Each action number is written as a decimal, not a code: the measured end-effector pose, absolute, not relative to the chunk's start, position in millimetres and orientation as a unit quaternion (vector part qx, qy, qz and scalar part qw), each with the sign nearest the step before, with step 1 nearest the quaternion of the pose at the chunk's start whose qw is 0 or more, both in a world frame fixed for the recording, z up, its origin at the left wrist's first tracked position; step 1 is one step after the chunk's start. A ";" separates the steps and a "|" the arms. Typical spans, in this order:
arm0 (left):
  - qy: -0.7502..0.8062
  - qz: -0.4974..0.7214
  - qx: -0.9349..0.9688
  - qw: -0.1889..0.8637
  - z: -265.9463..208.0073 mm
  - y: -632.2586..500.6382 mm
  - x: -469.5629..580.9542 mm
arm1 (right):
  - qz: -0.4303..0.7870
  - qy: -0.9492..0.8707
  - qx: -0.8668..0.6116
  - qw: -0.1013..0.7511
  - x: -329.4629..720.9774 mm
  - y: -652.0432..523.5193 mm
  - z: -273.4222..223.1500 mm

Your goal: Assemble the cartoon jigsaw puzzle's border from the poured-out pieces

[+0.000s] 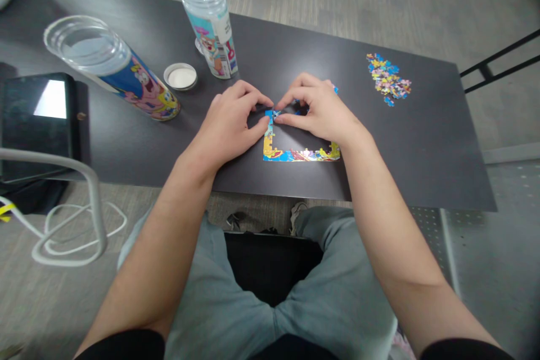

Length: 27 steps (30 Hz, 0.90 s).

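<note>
A partly joined jigsaw border (301,156) lies flat on the dark table, its lower edge and left side showing yellow, blue and pink print. At its upper left corner, my left hand (228,124) grips the edge between thumb and forefinger. My right hand (323,108) pinches a small blue puzzle piece (276,114) right beside that corner, fingertips almost meeting those of the left. The right hand covers much of the border's upper and right sides. Apart from it, loose puzzle pieces (388,77) form a heap farther right.
Two clear-topped cartoon tubes, a blue one (147,87) and a lighter one (213,39), stand open left of the hands. A round lid (180,76) lies between them. A black tablet (37,118) sits at the far left, above a white cable (84,225).
</note>
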<state>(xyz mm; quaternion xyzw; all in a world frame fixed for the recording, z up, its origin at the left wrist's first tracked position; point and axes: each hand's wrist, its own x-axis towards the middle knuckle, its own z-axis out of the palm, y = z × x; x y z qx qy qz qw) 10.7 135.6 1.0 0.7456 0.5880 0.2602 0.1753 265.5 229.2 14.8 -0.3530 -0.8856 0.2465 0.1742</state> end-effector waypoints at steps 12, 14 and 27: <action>0.584 0.265 0.746 0.180 -0.2 135.6 10.5 | 0.248 -0.889 -0.345 0.172 267.7 228.4 16.4; 0.581 0.268 0.748 0.176 -1.1 135.8 10.2 | 0.251 -0.890 -0.340 0.173 267.6 230.0 13.8; 0.568 0.291 0.751 0.170 -4.8 136.7 8.1 | 0.241 -0.891 -0.327 0.205 269.4 231.6 10.0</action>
